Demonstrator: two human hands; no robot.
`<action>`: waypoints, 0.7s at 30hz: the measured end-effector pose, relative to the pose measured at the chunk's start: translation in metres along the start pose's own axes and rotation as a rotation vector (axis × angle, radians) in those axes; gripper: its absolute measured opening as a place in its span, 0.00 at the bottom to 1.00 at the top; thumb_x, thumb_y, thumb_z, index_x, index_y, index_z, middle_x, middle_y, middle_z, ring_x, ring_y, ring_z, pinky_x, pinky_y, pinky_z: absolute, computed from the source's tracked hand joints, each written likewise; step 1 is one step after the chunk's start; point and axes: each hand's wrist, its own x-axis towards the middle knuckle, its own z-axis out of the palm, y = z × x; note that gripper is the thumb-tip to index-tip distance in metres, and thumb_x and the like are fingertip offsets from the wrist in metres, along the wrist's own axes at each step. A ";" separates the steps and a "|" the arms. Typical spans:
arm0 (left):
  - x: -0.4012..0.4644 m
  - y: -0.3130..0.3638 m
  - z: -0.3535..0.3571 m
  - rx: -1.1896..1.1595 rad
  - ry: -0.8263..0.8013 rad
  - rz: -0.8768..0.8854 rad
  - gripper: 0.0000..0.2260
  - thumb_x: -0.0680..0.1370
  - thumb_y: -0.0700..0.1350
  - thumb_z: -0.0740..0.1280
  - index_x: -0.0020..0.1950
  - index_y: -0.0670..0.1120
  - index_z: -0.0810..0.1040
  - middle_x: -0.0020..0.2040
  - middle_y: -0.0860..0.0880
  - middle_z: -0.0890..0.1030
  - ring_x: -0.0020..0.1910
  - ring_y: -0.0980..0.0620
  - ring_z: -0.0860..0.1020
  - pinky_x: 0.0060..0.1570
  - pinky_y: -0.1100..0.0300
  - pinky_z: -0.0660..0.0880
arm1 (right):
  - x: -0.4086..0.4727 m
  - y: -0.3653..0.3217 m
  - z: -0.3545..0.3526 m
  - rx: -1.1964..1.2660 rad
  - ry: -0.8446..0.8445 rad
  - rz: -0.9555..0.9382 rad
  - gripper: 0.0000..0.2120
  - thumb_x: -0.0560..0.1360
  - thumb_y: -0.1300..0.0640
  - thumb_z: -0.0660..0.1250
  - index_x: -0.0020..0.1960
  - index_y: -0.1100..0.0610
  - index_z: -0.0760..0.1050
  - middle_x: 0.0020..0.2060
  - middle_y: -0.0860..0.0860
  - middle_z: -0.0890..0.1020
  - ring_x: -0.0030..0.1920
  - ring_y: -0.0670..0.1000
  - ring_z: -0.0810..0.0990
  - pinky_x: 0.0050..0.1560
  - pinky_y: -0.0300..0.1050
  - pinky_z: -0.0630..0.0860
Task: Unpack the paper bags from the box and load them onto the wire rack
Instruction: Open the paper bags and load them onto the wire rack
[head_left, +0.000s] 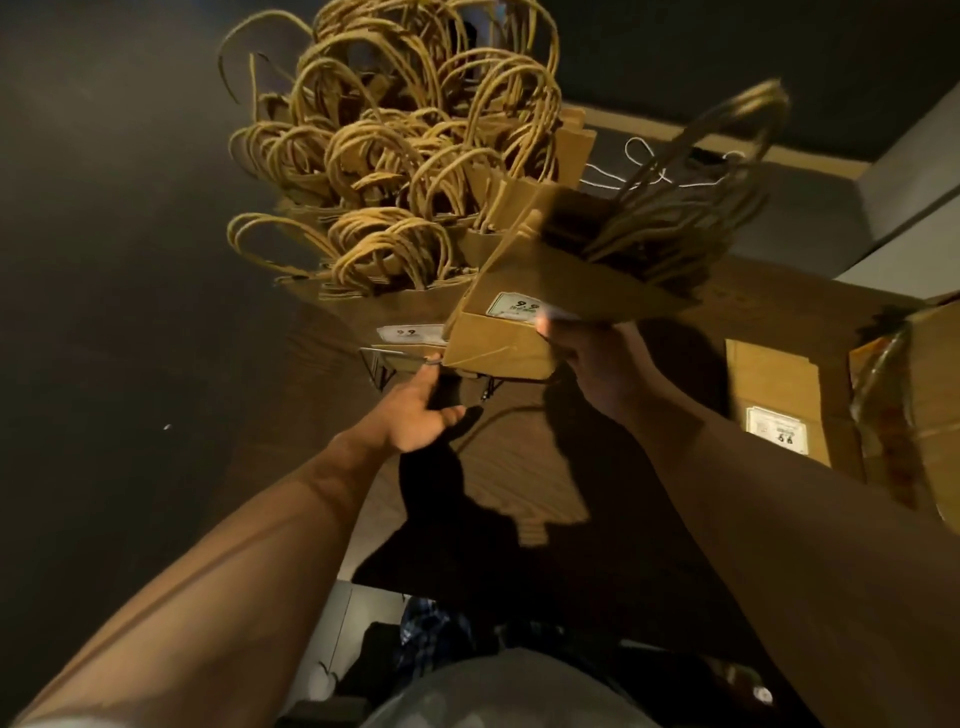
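A bundle of brown paper bags (524, 291) with twisted handles and a white price label is held tilted at the rack's front right. My right hand (597, 364) grips the bundle from below, thumb by the label. My left hand (421, 410) is open, fingers spread, just under the bundle's lower left corner and the front of the black wire rack (387, 364). Several more brown bags (374, 218) stand packed in the rack, handles up. The cardboard box (935, 395) shows at the right edge, its inside hidden.
The rack stands on a wooden surface (519, 483). A flat brown bag with a price label (774, 410) lies on it beside the box. A white cord (649, 171) lies behind the bundle. A dark wall fills the left.
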 end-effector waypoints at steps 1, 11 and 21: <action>0.000 -0.003 0.000 -0.005 -0.014 0.026 0.28 0.80 0.47 0.68 0.78 0.51 0.61 0.74 0.47 0.70 0.71 0.46 0.70 0.69 0.58 0.64 | 0.001 0.001 0.001 -0.001 0.004 -0.017 0.08 0.76 0.67 0.66 0.55 0.62 0.75 0.49 0.58 0.82 0.49 0.54 0.82 0.46 0.41 0.79; 0.008 -0.017 0.004 -0.441 -0.045 -0.053 0.41 0.62 0.72 0.74 0.70 0.55 0.73 0.68 0.50 0.77 0.67 0.49 0.75 0.72 0.49 0.67 | 0.008 -0.011 0.002 0.157 -0.002 0.004 0.18 0.73 0.70 0.67 0.59 0.54 0.74 0.52 0.48 0.83 0.57 0.50 0.80 0.56 0.44 0.77; 0.010 0.017 -0.006 -0.952 0.257 -0.365 0.09 0.83 0.45 0.60 0.52 0.44 0.79 0.55 0.41 0.80 0.47 0.50 0.78 0.57 0.50 0.78 | 0.011 0.003 0.009 0.006 -0.103 0.092 0.21 0.72 0.68 0.70 0.64 0.61 0.74 0.60 0.56 0.81 0.61 0.56 0.79 0.65 0.59 0.74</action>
